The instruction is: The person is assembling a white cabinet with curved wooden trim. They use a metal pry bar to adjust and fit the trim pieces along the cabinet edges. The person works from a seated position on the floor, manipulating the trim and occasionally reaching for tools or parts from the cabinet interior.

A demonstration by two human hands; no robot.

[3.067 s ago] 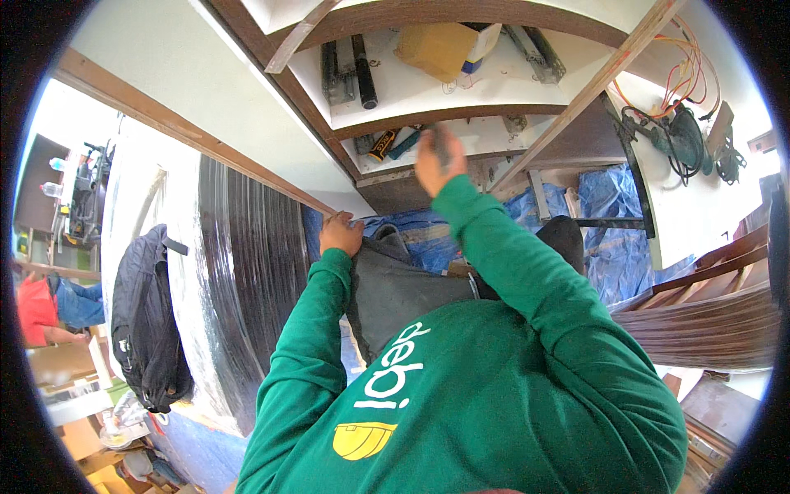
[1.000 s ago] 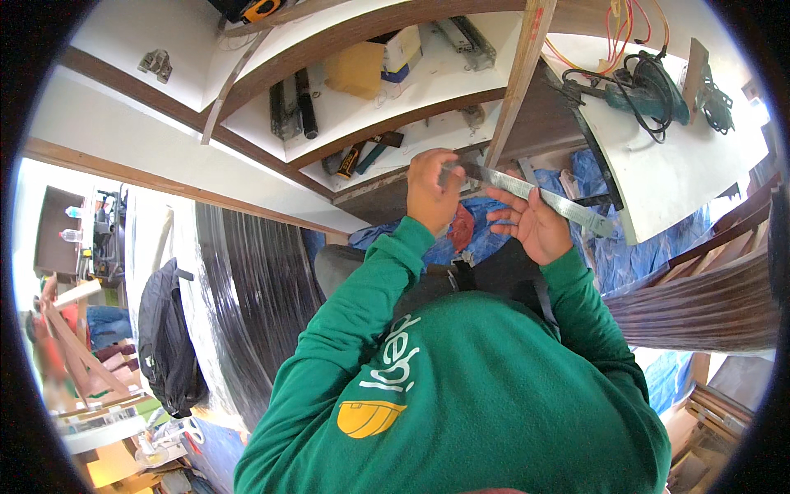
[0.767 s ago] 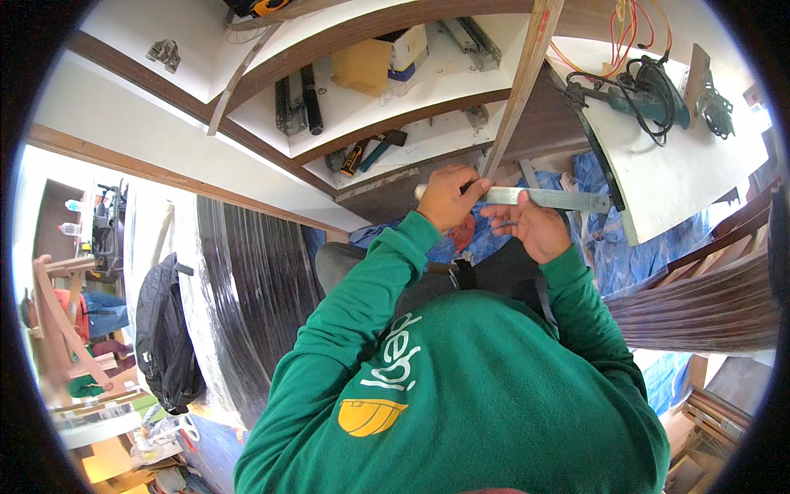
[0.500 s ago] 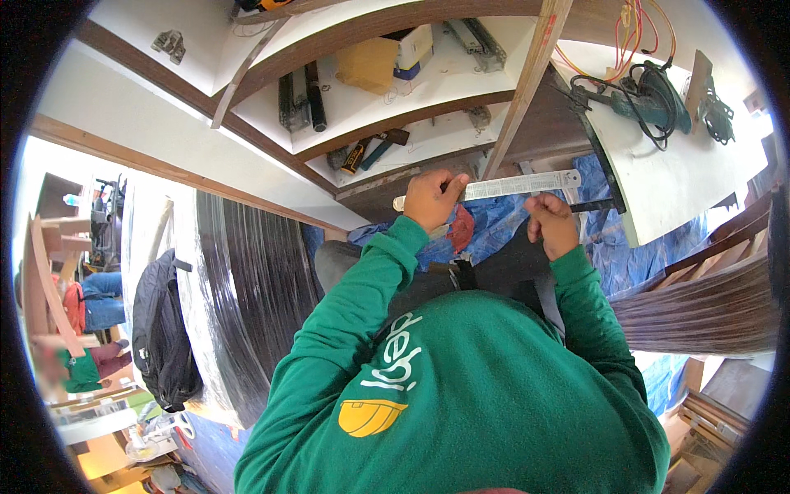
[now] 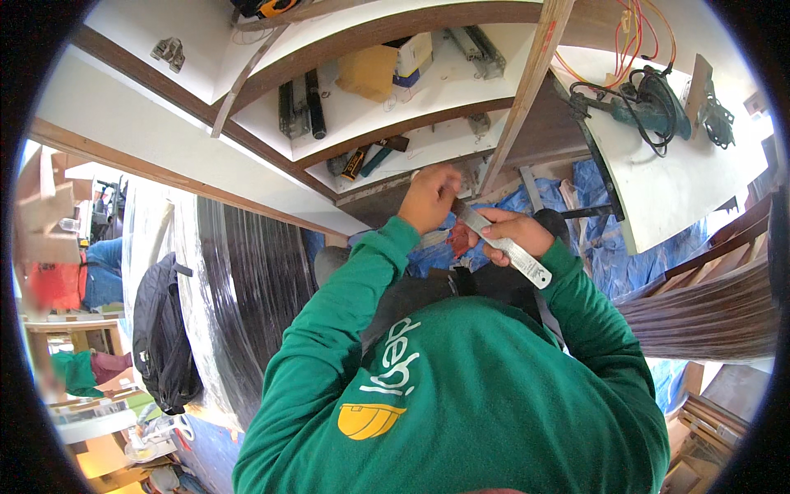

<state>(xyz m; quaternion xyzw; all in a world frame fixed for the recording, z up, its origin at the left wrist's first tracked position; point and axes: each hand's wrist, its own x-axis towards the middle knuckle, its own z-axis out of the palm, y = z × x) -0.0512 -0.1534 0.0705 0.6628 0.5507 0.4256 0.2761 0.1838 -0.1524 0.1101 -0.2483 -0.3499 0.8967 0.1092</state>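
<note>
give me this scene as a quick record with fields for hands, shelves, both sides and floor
left hand: closed around the upper part of a steel ruler
right hand: gripping the ruler lower down
shelves: blue-and-white box, among other items
left side: black backpack
right side: corded power tool on a white board
floor: blue tarp

The brown-edged white cabinet (image 5: 370,31) holds a tan packet (image 5: 366,72) just beside a white-and-blue box (image 5: 415,59), with a black rod (image 5: 315,103) to their left and metal rails (image 5: 479,53) to their right. The shelf below carries a yellow-and-black tool (image 5: 354,164) and a teal-handled tool (image 5: 378,160). At right, a teal corded power tool (image 5: 658,111) lies on a white worktop (image 5: 658,198), near red and yellow wires (image 5: 632,29). Blue sheeting (image 5: 588,177) covers the floor. At left, a black bag (image 5: 163,337) lies beside plastic-wrapped dark panels (image 5: 251,276); 2 people (image 5: 58,284) are farther off.
</note>
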